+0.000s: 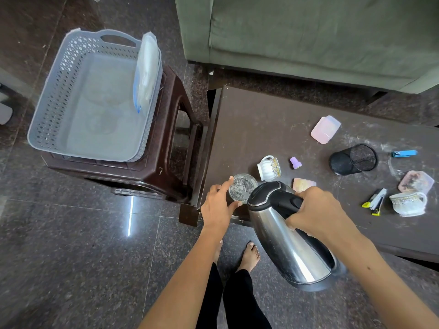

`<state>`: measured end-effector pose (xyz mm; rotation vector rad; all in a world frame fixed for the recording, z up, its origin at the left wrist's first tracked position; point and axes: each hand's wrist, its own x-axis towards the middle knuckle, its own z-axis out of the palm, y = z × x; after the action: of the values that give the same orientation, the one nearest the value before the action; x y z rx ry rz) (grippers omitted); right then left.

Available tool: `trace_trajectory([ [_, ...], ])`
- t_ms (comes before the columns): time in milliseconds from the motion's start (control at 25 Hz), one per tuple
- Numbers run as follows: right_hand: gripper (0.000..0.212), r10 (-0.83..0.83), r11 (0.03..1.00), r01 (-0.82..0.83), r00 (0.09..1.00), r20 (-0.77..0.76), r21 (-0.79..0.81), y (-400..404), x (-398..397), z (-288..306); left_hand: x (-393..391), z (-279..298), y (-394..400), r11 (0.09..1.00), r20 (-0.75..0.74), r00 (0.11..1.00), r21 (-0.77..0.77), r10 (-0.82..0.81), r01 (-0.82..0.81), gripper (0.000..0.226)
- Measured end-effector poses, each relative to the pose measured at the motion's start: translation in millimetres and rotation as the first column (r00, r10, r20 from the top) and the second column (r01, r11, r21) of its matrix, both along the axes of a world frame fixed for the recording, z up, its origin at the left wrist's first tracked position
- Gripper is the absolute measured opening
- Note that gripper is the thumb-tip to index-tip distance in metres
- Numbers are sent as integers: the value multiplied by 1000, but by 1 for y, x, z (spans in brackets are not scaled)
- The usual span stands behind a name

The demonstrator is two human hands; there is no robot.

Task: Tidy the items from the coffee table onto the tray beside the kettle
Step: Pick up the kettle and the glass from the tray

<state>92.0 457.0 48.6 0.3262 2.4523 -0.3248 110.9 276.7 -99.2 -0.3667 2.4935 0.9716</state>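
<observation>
My right hand grips the black handle of a steel kettle, held tilted in the air over the front left corner of the dark coffee table. My left hand wraps around a clear glass that stands at that corner, right under the kettle's lid end. A grey perforated tray rests on a brown stool to the left, with a clear bag of plates leaning inside its right wall.
On the table lie a white cup on its side, a purple cap, a pink box, a black mesh pen holder, a blue clipper, a stapler, another cup and coasters. A green sofa stands behind.
</observation>
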Motion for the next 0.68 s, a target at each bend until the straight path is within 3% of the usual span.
trace_trajectory([
  [680, 26, -4, 1000, 4, 1000, 3, -16, -1, -5, -1, 0, -2, 0, 1000, -6, 1000, -17, -1, 1, 69],
])
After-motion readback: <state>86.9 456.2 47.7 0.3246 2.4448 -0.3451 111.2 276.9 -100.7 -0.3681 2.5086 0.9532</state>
